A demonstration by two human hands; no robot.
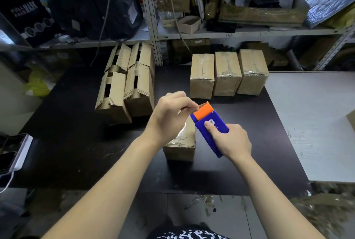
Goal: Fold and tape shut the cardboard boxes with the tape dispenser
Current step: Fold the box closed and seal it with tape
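While the right hand grips the blue tape dispenser above the near box on the worktop, the left hand pinches the tape end at its orange roller. Behind, three boxes look sealed; four boxes at the left gape open, so about half remains. A shelved black carton reads "FULL FACE MASK".

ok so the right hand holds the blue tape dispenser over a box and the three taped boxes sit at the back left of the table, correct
Not the back left: in the head view the three taped boxes sit at the back right of the table. The rest holds: the right hand holds the blue tape dispenser over a box.
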